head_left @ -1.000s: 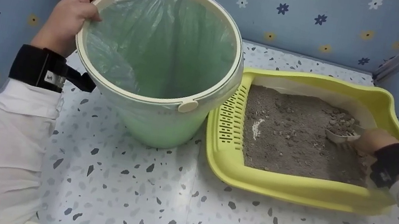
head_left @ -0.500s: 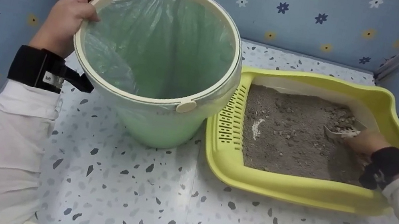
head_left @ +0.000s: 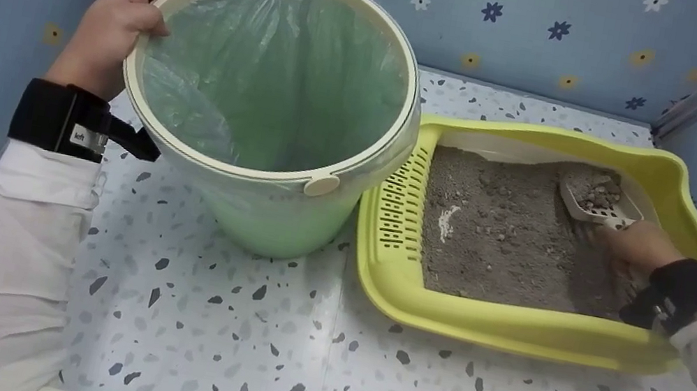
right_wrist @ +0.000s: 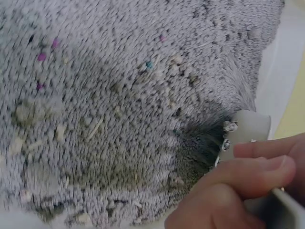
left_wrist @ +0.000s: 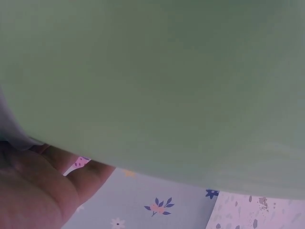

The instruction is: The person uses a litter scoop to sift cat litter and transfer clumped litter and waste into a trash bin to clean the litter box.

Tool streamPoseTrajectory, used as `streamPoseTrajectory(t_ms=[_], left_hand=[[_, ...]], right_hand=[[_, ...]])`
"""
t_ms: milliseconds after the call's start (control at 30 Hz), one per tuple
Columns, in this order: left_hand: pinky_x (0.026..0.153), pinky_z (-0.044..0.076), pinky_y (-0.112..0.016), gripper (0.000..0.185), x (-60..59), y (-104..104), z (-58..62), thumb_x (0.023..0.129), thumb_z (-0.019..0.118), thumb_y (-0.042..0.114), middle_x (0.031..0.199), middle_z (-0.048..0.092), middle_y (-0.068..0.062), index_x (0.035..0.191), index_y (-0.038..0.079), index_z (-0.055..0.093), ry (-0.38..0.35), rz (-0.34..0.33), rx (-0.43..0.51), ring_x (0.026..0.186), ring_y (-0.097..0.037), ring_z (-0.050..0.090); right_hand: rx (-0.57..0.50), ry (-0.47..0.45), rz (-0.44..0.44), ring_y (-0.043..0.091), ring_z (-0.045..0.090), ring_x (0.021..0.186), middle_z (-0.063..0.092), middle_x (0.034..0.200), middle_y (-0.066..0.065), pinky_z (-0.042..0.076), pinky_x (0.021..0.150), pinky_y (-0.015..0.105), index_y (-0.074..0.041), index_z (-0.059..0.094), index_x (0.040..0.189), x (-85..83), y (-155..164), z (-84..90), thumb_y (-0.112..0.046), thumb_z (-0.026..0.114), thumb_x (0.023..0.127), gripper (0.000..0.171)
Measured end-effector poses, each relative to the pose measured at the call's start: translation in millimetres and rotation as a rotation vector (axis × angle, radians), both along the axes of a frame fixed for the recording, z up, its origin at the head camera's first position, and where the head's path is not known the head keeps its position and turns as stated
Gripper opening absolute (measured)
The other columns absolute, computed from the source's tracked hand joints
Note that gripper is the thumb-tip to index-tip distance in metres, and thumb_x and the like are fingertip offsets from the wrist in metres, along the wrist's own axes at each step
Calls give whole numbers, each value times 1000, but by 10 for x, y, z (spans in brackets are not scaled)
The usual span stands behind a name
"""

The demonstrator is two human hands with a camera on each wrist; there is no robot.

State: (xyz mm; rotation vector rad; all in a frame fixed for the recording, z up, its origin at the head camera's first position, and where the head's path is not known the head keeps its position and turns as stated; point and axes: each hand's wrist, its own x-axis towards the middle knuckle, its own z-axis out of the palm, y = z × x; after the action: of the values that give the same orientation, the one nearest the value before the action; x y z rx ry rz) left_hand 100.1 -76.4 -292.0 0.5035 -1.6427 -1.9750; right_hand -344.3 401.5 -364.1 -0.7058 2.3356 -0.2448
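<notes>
My left hand (head_left: 116, 18) grips the cream rim of a green trash can (head_left: 274, 218), thumb over the inside edge. A clear plastic bag (head_left: 194, 99) lines the can. In the left wrist view the can's green side (left_wrist: 157, 95) fills most of the picture, with fingers (left_wrist: 93, 179) against it. On the right, my right hand (head_left: 641, 244) holds a pale slotted litter scoop (head_left: 631, 200) by its handle. Greyish clumps lie in the scoop, which is at the far right of the grey-brown litter (head_left: 499, 228). The right wrist view shows the scoop (right_wrist: 252, 124) partly hidden by fingers.
A yellow litter box (head_left: 510, 327) with a slotted left ledge holds the litter and stands close beside the can. Both are on a white speckled floor (head_left: 263, 365). Blue flowered panels (head_left: 524, 34) enclose the back and sides.
My right hand has shifted slightly left while the scoop has swung toward the back of the box, and the scoop's slotted base shows more. The left hand still holds the rim.
</notes>
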Motion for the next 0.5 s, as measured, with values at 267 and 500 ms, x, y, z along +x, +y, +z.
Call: streamPoseTrajectory(t_ms=[267, 500], left_hand=[[80, 50, -16, 66, 0, 2, -4, 83, 30, -13, 138, 42, -11, 143, 12, 41, 2, 1, 14, 110, -17, 52], [79, 51, -17, 65, -4, -2, 5, 84, 30, -13, 138, 42, -11, 144, 12, 41, 8, -6, 21, 108, -17, 53]], right_hand=[[-14, 53, 60, 12, 40, 39, 40, 46, -6, 41, 44, 32, -16, 43, 53, 35, 46, 76, -42, 42, 95, 50], [-47, 96, 49, 15, 45, 47, 44, 53, -3, 42, 47, 32, -12, 46, 65, 51, 64, 49, -41, 47, 93, 40]])
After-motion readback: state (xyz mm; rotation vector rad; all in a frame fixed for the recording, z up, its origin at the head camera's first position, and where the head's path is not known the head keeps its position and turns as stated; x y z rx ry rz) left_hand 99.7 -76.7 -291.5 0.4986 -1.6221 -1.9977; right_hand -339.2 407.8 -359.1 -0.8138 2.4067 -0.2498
